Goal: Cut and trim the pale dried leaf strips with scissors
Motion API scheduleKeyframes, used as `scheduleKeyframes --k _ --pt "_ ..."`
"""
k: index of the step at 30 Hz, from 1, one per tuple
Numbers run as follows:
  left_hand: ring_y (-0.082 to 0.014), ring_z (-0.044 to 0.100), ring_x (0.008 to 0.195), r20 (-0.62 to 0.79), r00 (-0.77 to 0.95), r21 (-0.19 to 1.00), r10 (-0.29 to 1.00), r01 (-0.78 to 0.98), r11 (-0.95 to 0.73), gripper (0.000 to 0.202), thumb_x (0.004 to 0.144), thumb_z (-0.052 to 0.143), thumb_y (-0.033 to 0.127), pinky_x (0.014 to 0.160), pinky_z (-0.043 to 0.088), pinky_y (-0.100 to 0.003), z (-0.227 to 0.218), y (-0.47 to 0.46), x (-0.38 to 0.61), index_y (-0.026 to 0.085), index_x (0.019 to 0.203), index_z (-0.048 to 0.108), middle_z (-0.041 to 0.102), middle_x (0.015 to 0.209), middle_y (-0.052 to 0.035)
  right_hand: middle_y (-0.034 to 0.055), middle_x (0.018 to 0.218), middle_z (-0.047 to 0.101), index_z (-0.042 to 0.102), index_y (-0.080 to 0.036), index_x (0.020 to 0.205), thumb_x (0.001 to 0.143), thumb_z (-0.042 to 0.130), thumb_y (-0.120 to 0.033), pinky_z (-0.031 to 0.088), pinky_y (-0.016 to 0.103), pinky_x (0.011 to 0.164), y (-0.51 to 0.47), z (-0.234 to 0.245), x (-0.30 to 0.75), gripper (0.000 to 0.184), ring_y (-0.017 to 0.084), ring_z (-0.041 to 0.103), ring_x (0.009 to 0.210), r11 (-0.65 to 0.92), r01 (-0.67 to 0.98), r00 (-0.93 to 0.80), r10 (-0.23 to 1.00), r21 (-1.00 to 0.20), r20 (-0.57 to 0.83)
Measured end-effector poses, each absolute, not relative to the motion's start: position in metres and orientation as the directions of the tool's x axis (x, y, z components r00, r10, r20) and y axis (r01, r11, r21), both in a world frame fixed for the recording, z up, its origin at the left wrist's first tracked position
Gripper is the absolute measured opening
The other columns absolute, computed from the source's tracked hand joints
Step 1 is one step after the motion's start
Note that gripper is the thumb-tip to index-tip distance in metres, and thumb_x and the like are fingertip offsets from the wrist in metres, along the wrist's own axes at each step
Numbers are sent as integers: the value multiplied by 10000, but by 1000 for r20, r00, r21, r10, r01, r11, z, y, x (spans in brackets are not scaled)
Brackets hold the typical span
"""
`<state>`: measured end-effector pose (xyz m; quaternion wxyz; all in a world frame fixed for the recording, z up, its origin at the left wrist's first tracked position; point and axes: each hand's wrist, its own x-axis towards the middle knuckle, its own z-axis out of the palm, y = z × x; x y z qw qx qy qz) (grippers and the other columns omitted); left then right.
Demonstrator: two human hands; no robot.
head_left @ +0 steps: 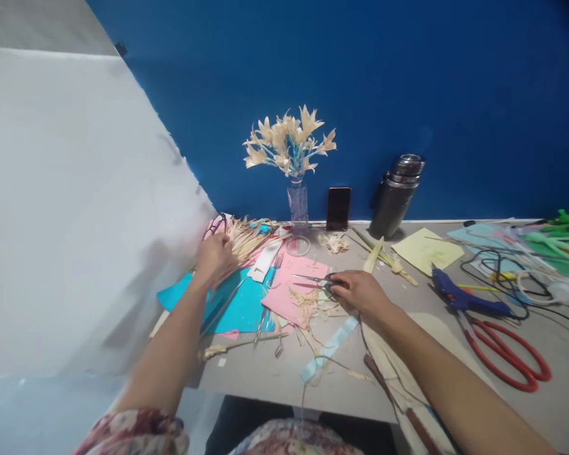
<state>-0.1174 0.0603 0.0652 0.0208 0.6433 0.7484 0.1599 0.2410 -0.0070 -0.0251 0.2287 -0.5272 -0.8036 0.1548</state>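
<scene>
Small dark-handled scissors are in my right hand, their blades pointing left over a pink sheet. My left hand is at the left end of a pile of pale dried husk strips, fingers curled closed; what they pinch is hidden. Beneath that pile lies a bright blue sheet. Cut scraps are scattered over the pink sheet. A fork and a white strip lie between my hands.
At the back stand a clear vase of cream husk flowers, a phone and a dark flask. To the right are a blue glue gun, red-handled scissors, cables and a yellow sheet.
</scene>
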Motion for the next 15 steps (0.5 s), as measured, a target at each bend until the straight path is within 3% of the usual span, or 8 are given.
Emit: scheduleKeyframes --k 3,6,11,15 --pt "-176 599 645 154 -138 371 978 926 72 249 800 461 317 578 414 -254 79 59 -120 164 829 655 659 707 -41 59 1022 756 757 -235 1025 856 599 -299 460 285 771 -7 -25 240 239 222 678 913 402 785 -363 915 -471 175" --pt "-149 558 575 116 -118 438 986 897 55 238 772 486 323 534 393 -243 77 57 -113 150 792 648 632 651 -21 62 1013 756 752 -231 1024 860 604 -303 448 283 745 -9 -22 238 233 228 677 910 394 803 -375 917 -447 134" --pt "-159 563 570 29 -27 390 999 921 13 172 708 588 313 534 375 -250 56 53 -94 169 624 629 615 572 -14 45 986 756 755 -253 993 867 593 -308 427 268 701 -10 -19 238 212 214 674 869 396 808 -387 915 -436 114" --pt "-230 609 766 153 -153 304 976 947 101 202 786 492 302 627 397 -293 59 56 -102 165 774 641 680 793 -100 52 1006 753 753 -253 1010 881 580 -305 439 270 734 -10 -22 238 222 212 675 883 428 790 -406 902 -438 148"
